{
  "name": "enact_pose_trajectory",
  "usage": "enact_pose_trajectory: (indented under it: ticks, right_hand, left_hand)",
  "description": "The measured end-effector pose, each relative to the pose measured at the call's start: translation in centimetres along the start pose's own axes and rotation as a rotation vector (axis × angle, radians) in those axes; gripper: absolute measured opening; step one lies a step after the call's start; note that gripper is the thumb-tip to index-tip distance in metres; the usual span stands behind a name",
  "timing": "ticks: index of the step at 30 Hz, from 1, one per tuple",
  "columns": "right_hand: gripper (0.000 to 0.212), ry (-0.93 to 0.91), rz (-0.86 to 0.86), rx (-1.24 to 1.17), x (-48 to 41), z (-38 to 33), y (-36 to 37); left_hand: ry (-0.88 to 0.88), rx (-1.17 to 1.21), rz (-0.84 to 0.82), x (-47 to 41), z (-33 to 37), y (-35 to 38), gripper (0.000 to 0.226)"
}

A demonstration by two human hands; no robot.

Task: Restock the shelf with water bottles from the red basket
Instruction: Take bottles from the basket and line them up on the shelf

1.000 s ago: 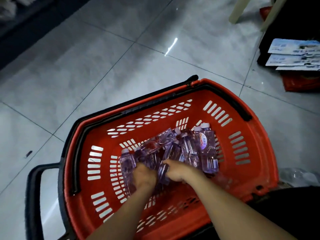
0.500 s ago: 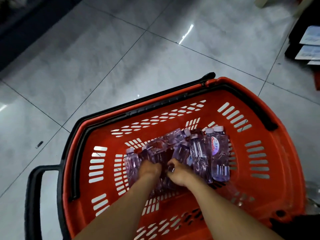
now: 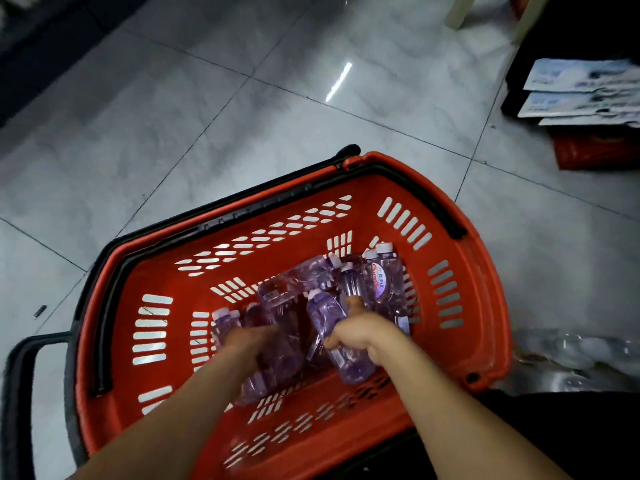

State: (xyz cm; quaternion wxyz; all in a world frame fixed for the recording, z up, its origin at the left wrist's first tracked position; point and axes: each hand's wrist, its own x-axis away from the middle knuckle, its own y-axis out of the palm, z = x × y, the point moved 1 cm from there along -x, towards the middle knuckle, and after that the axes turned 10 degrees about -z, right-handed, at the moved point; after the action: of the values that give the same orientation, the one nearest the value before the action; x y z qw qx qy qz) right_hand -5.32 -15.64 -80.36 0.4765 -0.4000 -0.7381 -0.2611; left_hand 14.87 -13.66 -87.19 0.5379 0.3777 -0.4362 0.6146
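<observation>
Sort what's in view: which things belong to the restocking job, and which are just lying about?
Job: red basket; water bottles in it; one bottle gripped by the right hand; left hand, blurred, among the bottles.
Lying about: printed packs; clear plastic wrap; small dark object; pale furniture legs.

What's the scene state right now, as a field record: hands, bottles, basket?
basket: red slotted plastic basket on grey tiled floor
contents: jumbled pile of clear purple-tinted plastic water bottles
right hand: grips one bottle from the pile
left hand: on the pile, blurred, grip unclear
progress: held bottle not yet lifted clear of basket
</observation>
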Motion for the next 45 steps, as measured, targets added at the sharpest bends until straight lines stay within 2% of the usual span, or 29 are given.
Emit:
enact_pose_trajectory:
  ticks: [2, 5, 8, 9, 10, 12, 14, 17, 20, 23, 29, 31, 33, 34, 36, 37, 40, 45]
  right_hand:
    - [0.084, -0.008, -0.012, -0.065, 0.6, 0.0, -0.6]
    - [0.075, -0.064, -0.111, -0.121, 2.5, -0.9, -1.2]
    - [0.092, -0.17, -0.217, -0.214, 4.4, -1.6, -1.7]
    - [0.1, -0.212, -0.248, -0.268, 5.2, -2.0, -1.6]
    - [0.105, -0.254, -0.263, -0.315, 5.9, -2.3, -1.5]
    - [0.106, -0.34, -0.325, -0.408, 7.3, -2.8, -1.6]
    - [0.079, -0.466, -0.334, -0.433, 10.4, -3.6, -1.6]
    - [0.068, -0.644, -0.273, -0.419, 15.2, -3.8, -2.5]
    - [0.054, -0.769, -0.126, -0.449, 19.5, -2.5, -3.7]
    - [0.045, -0.861, 0.086, -0.396, 23.3, -0.2, -5.3]
    - [0.076, -0.934, 0.482, -0.556, 31.0, 6.7, -8.3]
    - [0.062, -0.982, 0.551, -0.602, 34.3, 9.7, -9.2]
    - [0.041, -1.028, 0.643, -0.659, 37.9, 12.7, -10.5]
    - [0.039, -1.045, 0.696, -0.668, 39.7, 14.2, -11.1]
    - [0.051, -1.085, 0.819, -0.68, 43.0, 17.0, -12.8]
    - [0.051, -1.111, 0.876, -0.682, 44.5, 18.4, -13.6]
    - [0.043, -1.136, 1.037, -0.704, 48.5, 22.6, -15.4]
    - [0.079, -1.036, 1.372, -0.733, 52.6, 29.5, -17.0]
  left_hand:
    - [-0.051, 0.275, -0.158, 2.3, 0.2, -0.5, 0.007]
    - [0.076, 0.334, -0.327, 5.9, 0.4, -1.4, 0.009]
    - [0.318, 0.385, -0.498, 9.9, 1.6, -2.3, 0.071]
    - [0.381, 0.394, -0.564, 11.1, 2.0, -2.4, 0.083]
    - [0.423, 0.391, -0.634, 12.8, 2.6, -2.2, 0.084]
    - [0.487, 0.369, -0.733, 15.5, 3.7, -1.8, 0.065]
    - [0.541, 0.379, -0.743, 17.8, 4.8, -1.2, 0.053]
    - [0.65, 0.349, -0.749, 21.5, 6.6, 1.0, 0.058]
    - [0.746, 0.303, -0.806, 25.3, 7.4, 4.3, 0.029]
    - [0.828, 0.227, -0.884, 27.8, 7.7, 7.9, 0.027]
    - [0.934, 0.023, -1.079, 33.0, 8.2, 16.7, 0.033]
    - [0.957, -0.04, -1.152, 35.2, 7.9, 20.1, 0.025]
    - [0.972, -0.105, -1.256, 37.4, 7.5, 23.9, 0.041]
    - [0.969, -0.127, -1.302, 38.8, 7.2, 25.8, 0.049]
    - [0.972, -0.174, -1.409, 41.6, 6.3, 29.8, 0.069]
    - [0.972, -0.19, -1.458, 43.0, 5.9, 31.9, 0.071]
    - [0.96, -0.226, -1.554, 46.8, 4.3, 38.4, 0.046]
    - [0.962, -0.418, -1.703, 51.3, 0.6, 48.1, 0.034]
